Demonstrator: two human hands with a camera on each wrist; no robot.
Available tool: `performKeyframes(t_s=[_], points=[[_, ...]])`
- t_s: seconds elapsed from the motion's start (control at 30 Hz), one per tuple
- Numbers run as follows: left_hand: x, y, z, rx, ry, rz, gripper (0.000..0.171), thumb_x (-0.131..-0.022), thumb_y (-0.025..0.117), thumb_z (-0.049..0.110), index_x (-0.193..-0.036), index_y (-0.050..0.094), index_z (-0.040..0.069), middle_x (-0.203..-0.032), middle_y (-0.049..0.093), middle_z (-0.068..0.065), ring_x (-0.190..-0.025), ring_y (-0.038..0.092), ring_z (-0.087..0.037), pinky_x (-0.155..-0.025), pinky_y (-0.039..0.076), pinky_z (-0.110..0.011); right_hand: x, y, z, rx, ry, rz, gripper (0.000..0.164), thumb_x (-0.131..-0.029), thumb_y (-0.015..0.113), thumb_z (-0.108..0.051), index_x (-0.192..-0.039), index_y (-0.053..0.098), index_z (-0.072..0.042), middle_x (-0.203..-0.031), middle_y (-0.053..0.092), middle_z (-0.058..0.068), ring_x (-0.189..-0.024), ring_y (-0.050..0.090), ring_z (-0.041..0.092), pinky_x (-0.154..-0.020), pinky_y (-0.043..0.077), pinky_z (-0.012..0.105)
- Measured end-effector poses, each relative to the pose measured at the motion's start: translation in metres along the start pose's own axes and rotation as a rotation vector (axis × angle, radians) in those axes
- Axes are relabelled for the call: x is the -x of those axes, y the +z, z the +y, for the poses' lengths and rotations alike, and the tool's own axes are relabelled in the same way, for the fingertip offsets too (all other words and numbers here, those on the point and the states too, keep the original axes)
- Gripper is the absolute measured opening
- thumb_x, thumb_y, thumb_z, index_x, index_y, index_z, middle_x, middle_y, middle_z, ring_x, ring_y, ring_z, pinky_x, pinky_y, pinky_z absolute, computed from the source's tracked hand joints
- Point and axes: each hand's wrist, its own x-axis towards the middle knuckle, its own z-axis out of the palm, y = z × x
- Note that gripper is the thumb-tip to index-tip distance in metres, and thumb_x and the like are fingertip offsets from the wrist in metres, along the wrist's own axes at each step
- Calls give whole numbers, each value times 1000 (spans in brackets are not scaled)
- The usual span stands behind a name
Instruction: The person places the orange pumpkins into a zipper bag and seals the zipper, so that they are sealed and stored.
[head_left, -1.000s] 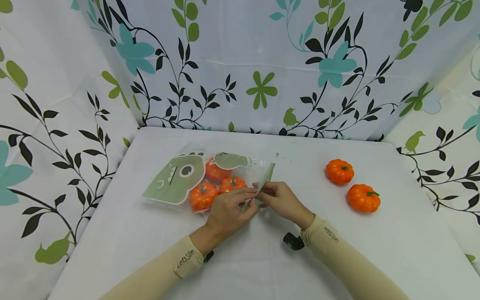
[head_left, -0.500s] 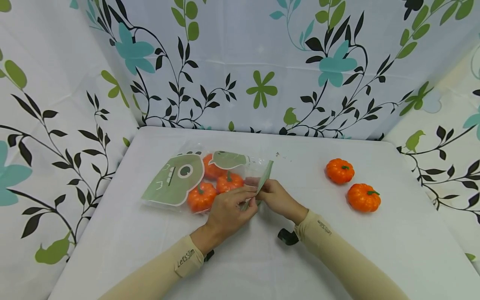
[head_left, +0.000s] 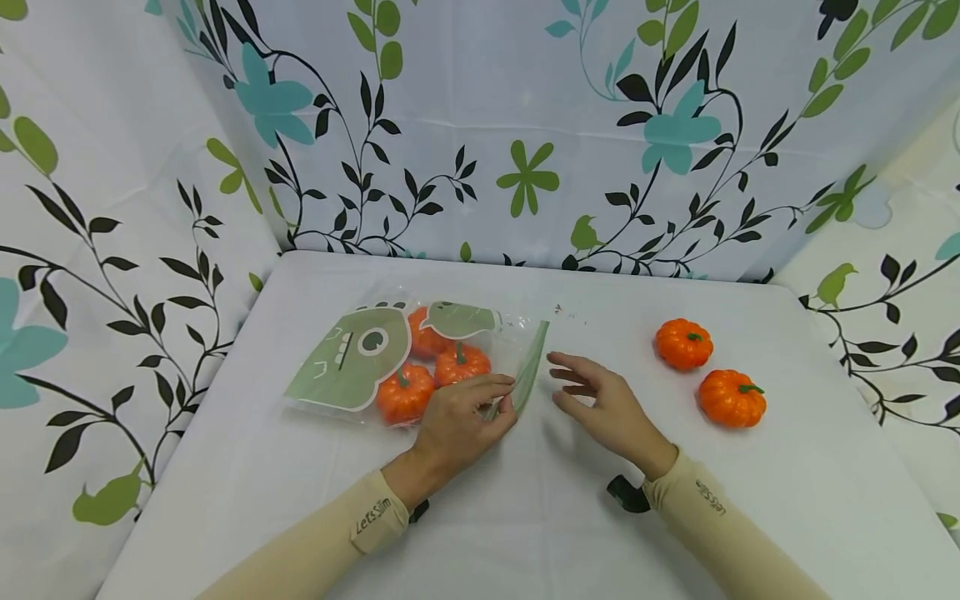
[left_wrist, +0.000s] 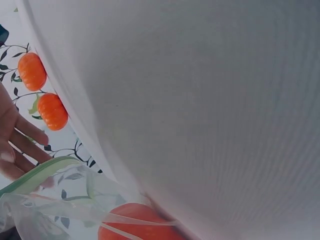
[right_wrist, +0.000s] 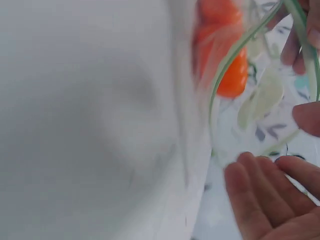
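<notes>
A clear zip bag printed with a green cartoon dinosaur lies on the table, holding several small orange pumpkins. My left hand pinches the near side of its green-edged mouth. In the right wrist view the bag's mouth gapes apart. Just right of the mouth, my right hand hovers with fingers spread and nothing in it; the left wrist view also catches this hand. Two loose pumpkins, one farther back and one nearer, sit to its right.
A white cloth covers the table. Patterned curtains with leaves and flowers hang behind and at both sides. Small dark specks lie on the cloth beyond the bag's mouth.
My right hand has let go of the bag's green edge and moved away to the right, fingers opening. The left hand keeps its pinch, and the bag stays about where it was.
</notes>
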Motion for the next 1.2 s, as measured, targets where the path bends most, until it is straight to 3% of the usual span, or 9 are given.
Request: performKeyframes(t_s=[0.17,0.4,0.63,0.83,1.0,1.2], points=[[0,0,0,18,-8,10,15,-81,72,5,-93,80,0,-98,77,-6,-78,74,-14,-70,58,-22,21,-27,9,277,-97,129,72,-86,82,-20,-150,50,-15,-147,54,4,-126,58,27,-101,49,50],[1,1,-1,17,-1,31,15,-80,71,4,-91,80,1,-96,77,-5,-77,73,-13,-69,58,-22,33,-60,18,481,-47,235,100,-74,90,-41,-157,39,-20,-155,45,11,-138,44,36,-103,42,63],[2,1,-3,17,17,51,15,-78,71,2,-90,79,0,-94,77,-5,-76,73,-13,-68,58,-22,44,-98,28,520,25,340,116,-67,94,-41,-159,31,-10,-158,38,18,-141,35,43,-108,33,67],[3,1,-3,29,14,52,14,-78,71,2,-90,79,0,-94,77,-6,-75,72,-13,-68,58,-23,62,-127,40,523,186,380,125,-68,91,-49,-162,20,-8,-161,27,23,-143,29,49,-107,27,72],[3,1,-3,24,11,53,14,-78,71,3,-90,79,0,-94,77,-6,-74,72,-12,-67,58,-21,74,-144,53,497,316,373,128,-72,87,-53,-163,10,-9,-164,18,26,-144,22,53,-105,24,75],[4,2,-2,24,16,51,15,-78,71,2,-91,79,0,-95,77,-6,-74,72,-12,-67,58,-21,84,-154,72,476,396,327,130,-74,85,-54,-162,3,-3,-162,14,32,-143,19,57,-103,24,77]])
